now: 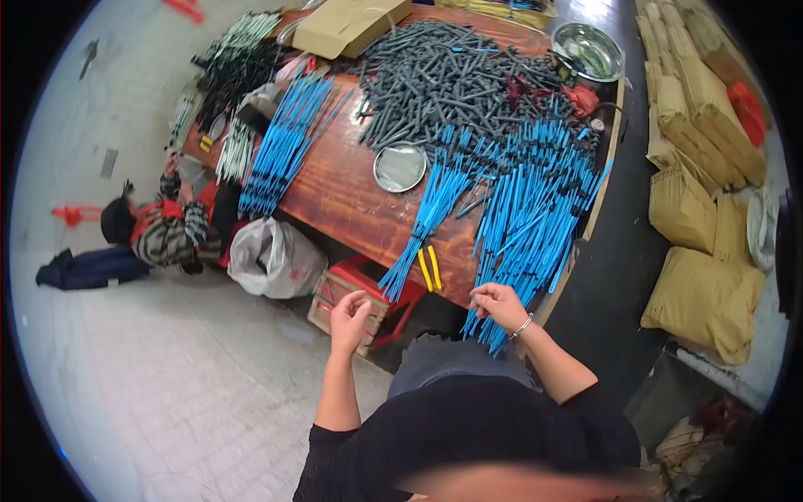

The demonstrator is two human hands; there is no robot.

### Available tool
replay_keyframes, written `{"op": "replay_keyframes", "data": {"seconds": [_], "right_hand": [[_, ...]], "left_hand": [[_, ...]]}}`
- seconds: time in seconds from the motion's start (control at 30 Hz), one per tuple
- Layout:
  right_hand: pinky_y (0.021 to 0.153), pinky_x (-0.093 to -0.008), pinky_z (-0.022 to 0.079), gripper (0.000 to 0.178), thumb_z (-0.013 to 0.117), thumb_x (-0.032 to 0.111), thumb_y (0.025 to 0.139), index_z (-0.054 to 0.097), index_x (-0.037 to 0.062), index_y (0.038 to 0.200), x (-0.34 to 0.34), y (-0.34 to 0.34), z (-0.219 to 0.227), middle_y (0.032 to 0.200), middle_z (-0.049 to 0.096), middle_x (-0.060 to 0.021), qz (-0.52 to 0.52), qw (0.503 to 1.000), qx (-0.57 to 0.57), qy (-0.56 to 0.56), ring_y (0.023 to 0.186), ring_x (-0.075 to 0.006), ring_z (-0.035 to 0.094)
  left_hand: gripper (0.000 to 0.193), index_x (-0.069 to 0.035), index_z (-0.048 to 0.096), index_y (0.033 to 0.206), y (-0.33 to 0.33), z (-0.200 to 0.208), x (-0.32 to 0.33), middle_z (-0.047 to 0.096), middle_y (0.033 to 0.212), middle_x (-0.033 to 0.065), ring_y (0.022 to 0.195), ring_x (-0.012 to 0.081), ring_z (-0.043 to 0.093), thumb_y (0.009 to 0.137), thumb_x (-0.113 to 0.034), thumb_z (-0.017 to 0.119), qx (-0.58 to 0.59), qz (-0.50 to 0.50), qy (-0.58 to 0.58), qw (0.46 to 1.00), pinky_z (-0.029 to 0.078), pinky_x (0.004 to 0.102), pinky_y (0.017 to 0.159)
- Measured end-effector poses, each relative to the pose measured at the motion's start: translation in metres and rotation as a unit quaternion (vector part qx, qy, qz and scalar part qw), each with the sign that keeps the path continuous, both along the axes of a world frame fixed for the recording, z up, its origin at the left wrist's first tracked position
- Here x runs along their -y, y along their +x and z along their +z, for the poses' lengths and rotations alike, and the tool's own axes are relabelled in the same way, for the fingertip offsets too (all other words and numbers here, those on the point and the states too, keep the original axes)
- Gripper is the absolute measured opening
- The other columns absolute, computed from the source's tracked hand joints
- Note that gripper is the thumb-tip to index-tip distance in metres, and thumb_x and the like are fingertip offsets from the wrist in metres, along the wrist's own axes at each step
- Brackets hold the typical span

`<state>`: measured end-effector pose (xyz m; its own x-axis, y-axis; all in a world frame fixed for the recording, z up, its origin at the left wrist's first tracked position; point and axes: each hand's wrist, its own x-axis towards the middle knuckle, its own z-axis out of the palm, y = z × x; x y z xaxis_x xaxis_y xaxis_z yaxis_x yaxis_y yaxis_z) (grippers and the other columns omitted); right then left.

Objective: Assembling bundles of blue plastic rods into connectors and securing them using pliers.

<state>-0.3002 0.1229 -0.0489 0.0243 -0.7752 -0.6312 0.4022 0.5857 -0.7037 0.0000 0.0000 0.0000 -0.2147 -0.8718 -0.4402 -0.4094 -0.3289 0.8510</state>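
bright, with dark, curved edges

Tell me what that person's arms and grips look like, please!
Black sleeves end near the elbows, leaving both forearms bare. A thin, shiny, silvery bracelet circles the right wrist. The left grip and right grip wear no gloves.

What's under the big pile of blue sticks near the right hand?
The reddish-brown wooden table shows beside the blue sticks; anything else directly beneath them is covered, so I can't tell.
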Motion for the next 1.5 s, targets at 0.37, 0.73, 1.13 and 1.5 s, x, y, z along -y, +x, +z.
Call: {"op": "replay_keyframes", "data": {"seconds": [0.37, 0.73, 1.13, 1.5], "right_hand": [[0.058, -0.0225, 0.049, 0.019, 0.050, 0.006, 0.088, 0.058, -0.0027, 0.103, 0.076, -0.028, -0.038, 0.081, 0.064, -0.0074, -0.247, 0.969, -0.019, -0.015, 0.063, -0.0096, 0.058], [0.054, -0.0280, 0.047, 0.023, 0.055, 0.008, 0.083, 0.058, -0.0032, 0.103, 0.187, -0.048, -0.089, 0.068, 0.062, -0.0078, -0.349, 0.840, -0.410, 0.074, 0.057, -0.0129, 0.058], [0.069, -0.0389, 0.050, 0.028, 0.060, 0.019, 0.072, 0.065, 0.0012, 0.094, 0.224, -0.057, -0.122, 0.079, 0.064, -0.0205, -0.283, 0.832, -0.457, 0.138, 0.076, -0.0337, 0.063], [0.059, -0.0316, 0.048, 0.020, 0.066, 0.016, 0.074, 0.065, -0.0017, 0.083, 0.249, -0.028, -0.118, 0.072, 0.066, -0.0124, -0.410, 0.798, -0.428, 0.110, 0.063, -0.0207, 0.063]], "left_hand": [[0.036, 0.004, 0.049, 0.117, -0.179, -0.054, 0.189, 0.062, 0.097, 0.0092, 0.084, 0.0125, 0.059, 0.084, -0.005, 0.059, -0.072, -0.129, -0.021, 0.989, 0.048, 0.0238, 0.075], [0.046, 0.001, 0.042, 0.125, -0.271, -0.129, 0.267, 0.060, 0.101, 0.0093, 0.083, 0.0133, 0.056, 0.083, -0.006, 0.058, -0.027, -0.243, -0.005, 0.970, 0.045, 0.0244, 0.070], [0.055, -0.002, 0.031, 0.132, -0.286, -0.121, 0.276, 0.062, 0.099, 0.0110, 0.080, 0.0151, 0.058, 0.083, -0.008, 0.056, -0.094, -0.281, 0.141, 0.945, 0.046, 0.0276, 0.068], [0.066, -0.001, 0.027, 0.132, -0.297, -0.128, 0.256, 0.062, 0.092, 0.0101, 0.077, 0.0166, 0.061, 0.079, -0.011, 0.065, -0.076, -0.269, 0.097, 0.955, 0.048, 0.0295, 0.063]]}}
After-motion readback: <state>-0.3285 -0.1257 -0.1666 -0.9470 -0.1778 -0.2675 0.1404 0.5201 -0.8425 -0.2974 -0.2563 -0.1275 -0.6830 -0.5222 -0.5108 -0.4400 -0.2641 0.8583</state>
